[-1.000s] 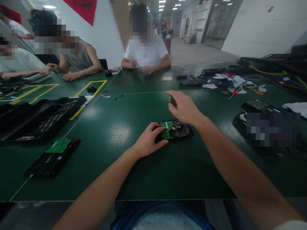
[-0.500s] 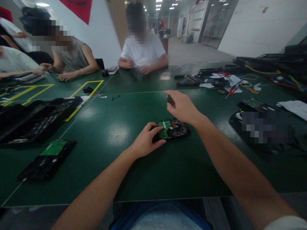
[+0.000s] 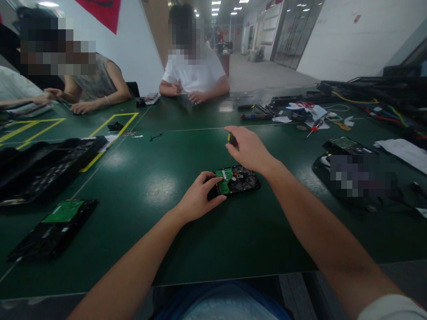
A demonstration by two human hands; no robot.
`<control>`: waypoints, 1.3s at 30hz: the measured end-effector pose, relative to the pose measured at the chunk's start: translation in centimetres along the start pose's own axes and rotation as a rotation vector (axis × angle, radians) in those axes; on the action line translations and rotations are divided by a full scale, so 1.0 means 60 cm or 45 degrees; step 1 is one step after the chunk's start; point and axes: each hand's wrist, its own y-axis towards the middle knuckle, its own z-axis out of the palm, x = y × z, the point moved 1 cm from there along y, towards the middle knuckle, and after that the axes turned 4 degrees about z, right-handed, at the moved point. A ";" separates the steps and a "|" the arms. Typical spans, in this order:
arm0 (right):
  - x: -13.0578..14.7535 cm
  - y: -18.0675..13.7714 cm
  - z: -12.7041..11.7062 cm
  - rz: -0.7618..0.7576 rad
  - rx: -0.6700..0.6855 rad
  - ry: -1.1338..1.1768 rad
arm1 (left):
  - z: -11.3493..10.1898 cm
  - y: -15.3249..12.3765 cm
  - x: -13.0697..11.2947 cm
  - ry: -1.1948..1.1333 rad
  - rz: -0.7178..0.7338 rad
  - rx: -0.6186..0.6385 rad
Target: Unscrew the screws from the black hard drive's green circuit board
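A hard drive [image 3: 246,178] lies flat on the green table with its green circuit board [image 3: 224,178] facing up. My left hand [image 3: 199,195] grips its left end, thumb at the near edge and fingers over the board. Above the drive, my right hand [image 3: 248,146] is closed around what looks like a screwdriver [image 3: 230,137]; only part of its black and yellow handle shows, and the shaft is hidden behind the hand. A second hard drive [image 3: 55,231] with a green board lies at the left near the table edge.
Black trays [image 3: 50,171] stand at the left. To the right lie a dark blurred-out item [image 3: 360,175], another board-bearing drive [image 3: 347,143], a red screwdriver [image 3: 313,129], papers [image 3: 405,153] and cables [image 3: 393,109]. Two people [image 3: 196,75] sit across the table, with others at the far left.
The view has shifted slightly, so everything sits a little further left. My left hand stays on the hard drive. The handle in my right hand has turned, showing more yellow.
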 end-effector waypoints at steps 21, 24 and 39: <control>0.001 0.000 0.003 -0.042 0.030 0.029 | 0.000 0.000 -0.002 -0.005 0.006 -0.008; 0.000 -0.001 0.002 -0.044 0.035 0.017 | 0.000 0.000 -0.002 -0.005 0.007 -0.015; 0.000 0.001 0.002 -0.047 0.031 0.054 | 0.002 -0.001 0.000 0.005 0.011 -0.011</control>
